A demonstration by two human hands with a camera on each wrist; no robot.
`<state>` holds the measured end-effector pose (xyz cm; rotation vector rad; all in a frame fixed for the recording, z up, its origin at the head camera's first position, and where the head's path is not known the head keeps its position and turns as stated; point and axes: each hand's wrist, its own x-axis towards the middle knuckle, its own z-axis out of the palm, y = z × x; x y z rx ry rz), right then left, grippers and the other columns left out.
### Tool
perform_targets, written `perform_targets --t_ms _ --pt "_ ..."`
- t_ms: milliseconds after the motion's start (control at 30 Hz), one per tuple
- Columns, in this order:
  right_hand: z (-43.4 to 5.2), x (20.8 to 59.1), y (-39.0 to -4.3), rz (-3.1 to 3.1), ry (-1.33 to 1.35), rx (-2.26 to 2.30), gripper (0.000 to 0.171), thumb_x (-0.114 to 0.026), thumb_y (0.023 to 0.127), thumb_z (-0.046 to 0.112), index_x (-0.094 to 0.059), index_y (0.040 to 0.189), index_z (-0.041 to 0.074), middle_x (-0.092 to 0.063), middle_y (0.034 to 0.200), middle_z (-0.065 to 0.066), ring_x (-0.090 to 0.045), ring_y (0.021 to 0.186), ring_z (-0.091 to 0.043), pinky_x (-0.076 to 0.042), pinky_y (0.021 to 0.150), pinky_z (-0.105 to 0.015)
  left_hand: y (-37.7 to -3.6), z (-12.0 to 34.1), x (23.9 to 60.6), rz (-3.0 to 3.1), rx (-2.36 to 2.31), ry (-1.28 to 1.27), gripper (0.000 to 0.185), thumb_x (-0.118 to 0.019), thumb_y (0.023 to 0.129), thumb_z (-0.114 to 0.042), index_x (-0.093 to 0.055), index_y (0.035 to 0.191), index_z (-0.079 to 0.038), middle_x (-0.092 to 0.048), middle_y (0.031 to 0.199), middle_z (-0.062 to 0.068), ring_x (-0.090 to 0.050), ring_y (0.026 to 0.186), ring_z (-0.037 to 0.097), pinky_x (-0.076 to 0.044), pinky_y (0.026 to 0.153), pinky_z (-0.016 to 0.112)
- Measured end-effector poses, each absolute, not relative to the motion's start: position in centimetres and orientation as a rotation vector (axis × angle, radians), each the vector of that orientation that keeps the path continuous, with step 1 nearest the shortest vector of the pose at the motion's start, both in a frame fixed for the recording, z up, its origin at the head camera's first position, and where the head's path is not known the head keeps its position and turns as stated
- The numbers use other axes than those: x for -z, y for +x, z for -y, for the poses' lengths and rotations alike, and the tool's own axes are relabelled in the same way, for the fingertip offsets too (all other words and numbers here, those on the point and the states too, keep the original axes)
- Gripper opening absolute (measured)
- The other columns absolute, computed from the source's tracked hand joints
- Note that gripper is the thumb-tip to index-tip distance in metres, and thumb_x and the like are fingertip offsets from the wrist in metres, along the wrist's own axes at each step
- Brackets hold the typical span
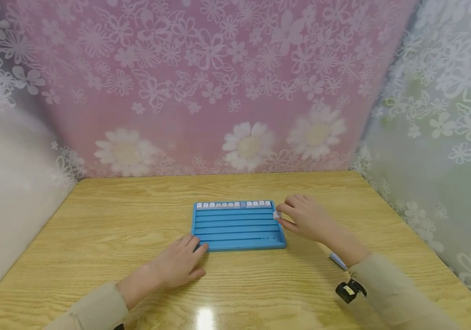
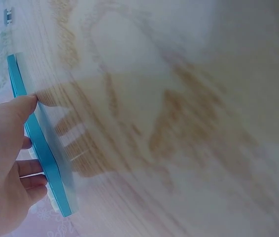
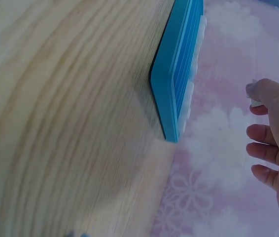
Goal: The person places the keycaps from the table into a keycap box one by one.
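A blue slotted tray [image 1: 238, 233] lies on the wooden table [image 1: 136, 215], with a row of small white keycaps [image 1: 233, 205] along its far slot. My right hand [image 1: 305, 220] hovers at the tray's right edge and pinches one white keycap [image 1: 277, 215] between thumb and fingertips; the cap [image 3: 254, 100] also shows at my fingertips in the right wrist view. My left hand [image 1: 179, 263] rests flat on the table, its fingers straight and touching the tray's near left corner [image 2: 36, 126].
Flowered pink and white curtains wall in the table at the back and both sides. A small blue object [image 1: 337, 261] lies on the table beside my right forearm. A black strap [image 1: 350, 290] sits on my right wrist.
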<state>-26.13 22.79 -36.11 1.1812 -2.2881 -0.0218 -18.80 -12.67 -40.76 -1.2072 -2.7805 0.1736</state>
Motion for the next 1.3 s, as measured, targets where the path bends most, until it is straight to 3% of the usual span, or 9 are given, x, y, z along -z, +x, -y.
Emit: perform_targets --t_ms 367,667,1300 --pt "-19.4 37.0 -27.0 2.378 1.215 0.018 0.014 -0.065 0.086 0.03 -0.062 0.095 0.019 -0.052 0.084 -0.001 -0.049 0.079 -0.021 -0.04 0.066 -0.036 -19.0 12.8 40.9 2.766 -0.15 -1.215 0.054 -0.052 0.091 -0.047 -0.046 0.126 -0.006 -0.047 0.111 0.01 -0.045 0.105 0.025 -0.042 0.093 0.039" --pt "-16.9 37.1 -27.6 2.459 1.24 -0.036 0.013 -0.071 0.081 0.03 -0.066 0.089 0.02 -0.054 0.086 0.001 -0.049 0.079 -0.018 -0.04 0.067 -0.035 -18.8 12.8 40.5 2.795 -0.154 -1.209 0.054 -0.051 0.092 -0.047 -0.046 0.127 -0.006 -0.047 0.113 0.01 -0.044 0.107 0.025 -0.041 0.094 0.038" --pt "-9.2 37.6 -30.0 2.634 1.179 -0.167 0.02 -0.07 0.083 0.034 -0.071 0.097 0.02 -0.056 0.086 0.003 -0.05 0.078 -0.015 -0.043 0.069 -0.031 -18.9 12.8 40.5 2.787 -0.187 -1.196 0.056 -0.049 0.092 -0.049 -0.047 0.128 -0.006 -0.048 0.115 0.01 -0.044 0.108 0.024 -0.041 0.094 0.038"
